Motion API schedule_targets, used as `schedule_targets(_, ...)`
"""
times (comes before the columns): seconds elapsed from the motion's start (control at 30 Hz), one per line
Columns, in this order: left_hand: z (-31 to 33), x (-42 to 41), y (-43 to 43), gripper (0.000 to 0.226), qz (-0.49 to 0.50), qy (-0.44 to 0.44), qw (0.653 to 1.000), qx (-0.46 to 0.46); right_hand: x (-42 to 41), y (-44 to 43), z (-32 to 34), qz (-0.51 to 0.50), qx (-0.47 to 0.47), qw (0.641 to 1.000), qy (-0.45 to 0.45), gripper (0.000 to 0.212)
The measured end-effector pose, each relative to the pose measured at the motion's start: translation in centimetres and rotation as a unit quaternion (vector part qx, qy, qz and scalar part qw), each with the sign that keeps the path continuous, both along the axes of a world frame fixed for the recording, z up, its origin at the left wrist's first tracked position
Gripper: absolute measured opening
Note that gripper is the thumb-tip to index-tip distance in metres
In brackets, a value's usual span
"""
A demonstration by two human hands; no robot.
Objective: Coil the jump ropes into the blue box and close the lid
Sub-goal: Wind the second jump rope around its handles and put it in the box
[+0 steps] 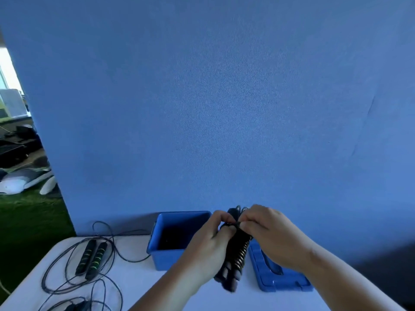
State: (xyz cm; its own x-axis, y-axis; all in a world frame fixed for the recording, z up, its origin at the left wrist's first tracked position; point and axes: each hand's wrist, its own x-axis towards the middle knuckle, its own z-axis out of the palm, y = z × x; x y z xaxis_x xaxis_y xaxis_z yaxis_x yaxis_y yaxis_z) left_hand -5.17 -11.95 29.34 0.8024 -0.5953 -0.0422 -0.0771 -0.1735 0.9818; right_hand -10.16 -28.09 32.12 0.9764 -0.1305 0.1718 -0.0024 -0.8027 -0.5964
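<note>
1. Here, held upright above the white table (139, 281), between the open blue box (161, 259) and its lid (283, 283) lying to the right: black jump rope (240, 250), handles paired, cord wound round them; lifted off the surface, probably to leave room for wrapping.
2. Left hand (208, 248): curled round the bundle's middle, steadying it; right hand (267, 234): fingertips pinching the cord at the top, seemingly tucking the end in.
3. Left on the table, cord loose: green-striped jump rope (92, 258), not yet coiled.

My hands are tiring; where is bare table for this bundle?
Bare table lies before the blue box, between the loose rope and the left hand holding the bundle. Left is crowded with cord; the lid fills the right.
</note>
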Motion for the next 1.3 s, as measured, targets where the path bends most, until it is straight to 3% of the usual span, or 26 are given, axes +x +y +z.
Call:
schedule_targets(0.17,0.6,0.0,0.5,0.021,-0.023,0.011,1.000,-0.002,-0.3,-0.6,-0.2,0.037,-0.040,0.998,-0.038,0.021)
schedule_targets(0.4,0.9,-0.6,0.3,0.023,0.021,0.090,0.993,-0.070,-1.8,0.5,-1.3,-0.006,-0.051,0.977,-0.206,0.014)
schedule_targets(0.53,0.8,-0.5,0.3,0.025,0.043,0.147,0.985,-0.076,-2.1,0.5,-2.1,0.017,-0.131,0.958,-0.255,0.015)
schedule_targets(0.87,1.8,-0.5,0.8,0.027,0.023,0.253,0.964,-0.081,-2.4,0.7,-2.1,0.020,-0.191,0.947,-0.256,0.015)
schedule_targets(1.07,1.8,0.2,0.5,0.012,0.040,0.305,0.947,-0.093,-2.3,1.1,-1.7,0.027,-0.225,0.939,-0.259,0.009)
schedule_targets(1.3,1.5,-0.5,0.9,0.019,0.029,0.243,0.965,-0.093,-2.0,0.6,-1.9,0.033,-0.192,0.967,-0.161,0.019)
